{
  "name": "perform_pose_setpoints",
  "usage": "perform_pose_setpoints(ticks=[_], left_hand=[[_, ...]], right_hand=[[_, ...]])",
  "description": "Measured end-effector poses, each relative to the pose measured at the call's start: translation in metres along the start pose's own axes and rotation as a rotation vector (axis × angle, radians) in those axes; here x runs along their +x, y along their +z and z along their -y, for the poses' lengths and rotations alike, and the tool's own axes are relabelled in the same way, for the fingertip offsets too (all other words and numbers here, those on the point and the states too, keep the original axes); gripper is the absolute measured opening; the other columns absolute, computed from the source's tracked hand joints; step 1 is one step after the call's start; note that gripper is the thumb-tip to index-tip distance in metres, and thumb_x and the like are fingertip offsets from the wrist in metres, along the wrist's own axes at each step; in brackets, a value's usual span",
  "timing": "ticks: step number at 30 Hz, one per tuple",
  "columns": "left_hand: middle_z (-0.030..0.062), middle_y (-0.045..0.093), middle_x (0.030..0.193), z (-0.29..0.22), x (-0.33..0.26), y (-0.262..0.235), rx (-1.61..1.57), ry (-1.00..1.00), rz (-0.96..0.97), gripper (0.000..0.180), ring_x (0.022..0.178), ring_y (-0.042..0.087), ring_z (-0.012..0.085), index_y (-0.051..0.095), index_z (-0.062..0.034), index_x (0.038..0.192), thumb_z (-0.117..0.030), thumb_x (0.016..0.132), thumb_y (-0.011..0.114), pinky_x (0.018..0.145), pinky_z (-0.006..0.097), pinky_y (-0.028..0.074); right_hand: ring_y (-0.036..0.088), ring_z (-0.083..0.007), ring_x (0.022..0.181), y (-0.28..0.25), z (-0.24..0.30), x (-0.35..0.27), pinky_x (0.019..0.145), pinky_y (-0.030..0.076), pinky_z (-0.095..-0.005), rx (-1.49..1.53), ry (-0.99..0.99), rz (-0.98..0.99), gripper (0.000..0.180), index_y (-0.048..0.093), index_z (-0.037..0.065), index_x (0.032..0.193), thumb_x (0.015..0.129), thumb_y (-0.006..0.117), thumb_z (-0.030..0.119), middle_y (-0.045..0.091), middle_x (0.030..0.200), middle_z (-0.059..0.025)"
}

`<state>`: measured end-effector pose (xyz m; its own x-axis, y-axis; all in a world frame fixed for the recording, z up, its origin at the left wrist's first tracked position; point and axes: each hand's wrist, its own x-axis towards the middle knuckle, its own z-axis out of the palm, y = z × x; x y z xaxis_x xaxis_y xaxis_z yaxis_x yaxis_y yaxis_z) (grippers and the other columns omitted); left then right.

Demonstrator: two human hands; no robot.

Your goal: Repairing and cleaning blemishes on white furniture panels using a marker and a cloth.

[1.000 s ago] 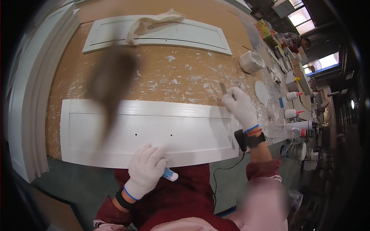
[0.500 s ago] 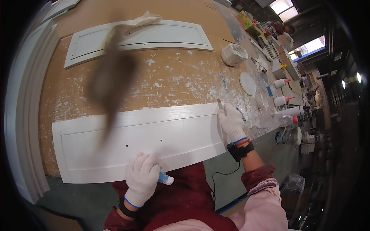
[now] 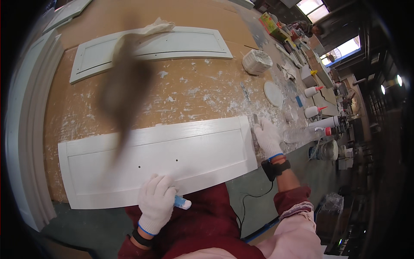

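A white framed panel [image 3: 202, 146] with two small dark holes lies along the near edge of the table. My left hand [image 3: 158, 197], in a white knit glove, rests at the panel's front edge with its fingers curled. A small blue object with a white end [image 3: 183, 203] sticks out of that hand; its kind cannot be made out. Just past the panel's right end, my gloved right hand [image 3: 268, 138] is closed around a thin, flat blade like a putty knife [image 3: 255, 119]. Its handle is hidden in the glove.
Farther back lies a second white panel [image 3: 189, 43] with a cloth [image 3: 159, 27] on it. A white tub [image 3: 257, 61], a round lid [image 3: 273, 94], glue bottles [image 3: 311, 112] and a clear plastic bottle [image 3: 302, 134] stand or lie at right. Long white panels [image 3: 32, 129] line the left. A dark blur covers part of the view.
My right hand has moved right with the blade, off the panel's right end. My left hand still holds the blue object at the front edge. The view has shifted slightly.
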<state>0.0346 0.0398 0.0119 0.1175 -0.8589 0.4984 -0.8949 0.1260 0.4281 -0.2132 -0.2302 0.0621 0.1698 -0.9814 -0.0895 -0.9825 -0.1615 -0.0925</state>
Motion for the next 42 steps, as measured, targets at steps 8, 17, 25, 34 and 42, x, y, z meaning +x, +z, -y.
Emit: perform_pose_setpoints(ticks=[8, 17, 25, 34, 42], left_hand=[[0.0018, 0.064, 0.106, -0.001, 0.000, -0.005, -0.029, -0.011, 0.019, 0.027, 0.102, 0.062, 0.0251, 0.063, -0.0133, 0.088, -0.016, 0.064, 0.076, 0.083, 0.039, 0.050], [0.0032, 0.065, 0.101, 0.007, -0.008, -0.006, 0.000, -0.029, 0.035, 0.035, 0.097, 0.063, 0.0289, 0.061, -0.0121, 0.085, -0.015, 0.057, 0.082, 0.080, 0.041, 0.051], [0.0022, 0.064, 0.106, 0.005, -0.005, -0.007, -0.045, -0.046, 0.056, 0.029, 0.103, 0.061, 0.0278, 0.063, -0.0127, 0.086, -0.015, 0.063, 0.080, 0.087, 0.041, 0.050], [0.0032, 0.064, 0.107, 0.005, -0.005, -0.014, 0.003, -0.028, 0.064, 0.031, 0.105, 0.061, 0.0272, 0.063, -0.0118, 0.087, -0.016, 0.063, 0.081, 0.089, 0.042, 0.052], [0.0035, 0.064, 0.105, 0.015, -0.008, -0.023, 0.019, -0.065, 0.115, 0.034, 0.101, 0.062, 0.0282, 0.059, -0.0119, 0.084, -0.014, 0.060, 0.083, 0.085, 0.041, 0.053]], right_hand=[[0.065, -0.0412, 0.096, 0.007, 0.049, -0.022, 0.083, 0.049, -0.0502, 0.115, -0.190, 0.079, 0.030, 0.063, 0.004, 0.101, 0.091, 0.058, 0.032, 0.068, 0.097, -0.0228], [0.065, -0.0416, 0.097, -0.011, 0.064, -0.019, 0.084, 0.049, -0.0501, 0.216, -0.094, 0.188, 0.033, 0.063, 0.004, 0.102, 0.093, 0.056, 0.035, 0.068, 0.098, -0.0227], [0.064, -0.0417, 0.100, -0.009, 0.033, -0.001, 0.085, 0.050, -0.0500, 0.005, 0.057, 0.093, 0.029, 0.063, 0.007, 0.107, 0.095, 0.053, 0.031, 0.068, 0.103, -0.0223], [0.065, -0.0407, 0.097, 0.013, 0.032, 0.000, 0.084, 0.050, -0.0495, 0.174, -0.274, -0.086, 0.028, 0.062, 0.009, 0.114, 0.093, 0.054, 0.024, 0.068, 0.105, -0.0195], [0.065, -0.0360, 0.089, -0.010, -0.010, 0.013, 0.078, 0.052, -0.0415, 0.242, -0.236, 0.070, 0.021, 0.067, 0.007, 0.107, 0.092, 0.060, 0.019, 0.069, 0.097, -0.0140]])
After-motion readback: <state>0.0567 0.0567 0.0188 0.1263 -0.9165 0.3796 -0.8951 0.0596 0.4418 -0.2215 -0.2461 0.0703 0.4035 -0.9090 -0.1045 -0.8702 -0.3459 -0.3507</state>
